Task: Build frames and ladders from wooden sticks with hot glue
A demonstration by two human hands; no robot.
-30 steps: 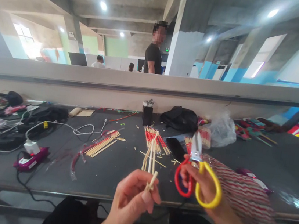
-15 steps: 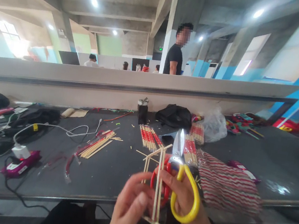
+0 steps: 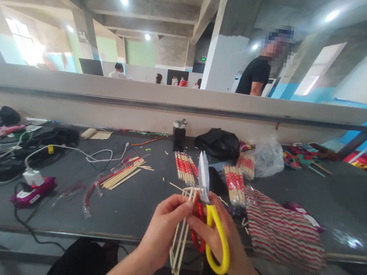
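My left hand (image 3: 166, 224) is closed around the upper part of a frame built from thin wooden sticks (image 3: 179, 246), its thumb and fingers pinching near the top joints. The frame hangs below the hand, over the table's front edge. In my right hand (image 3: 221, 234) is a pair of scissors (image 3: 203, 176) with one yellow and one red handle, the blades pointing up and together. The right thumb reaches toward the stick frame beside the left thumb; whether it presses on the sticks I cannot tell. Behind the hands lie red-banded stick bundles (image 3: 184, 167).
Loose sticks (image 3: 121, 176) lie left of centre on the dark table (image 3: 65, 221). A white charger with cable (image 3: 32, 177), a black box (image 3: 179, 138), a clear plastic bag (image 3: 267, 158) and a striped cloth (image 3: 284, 233) surround the work. A person (image 3: 255, 75) stands beyond the partition.
The left hand has moved up to the top of the stick frame, which now hangs lower and is turned. The scissors have tilted left. The person beyond the partition has moved right.
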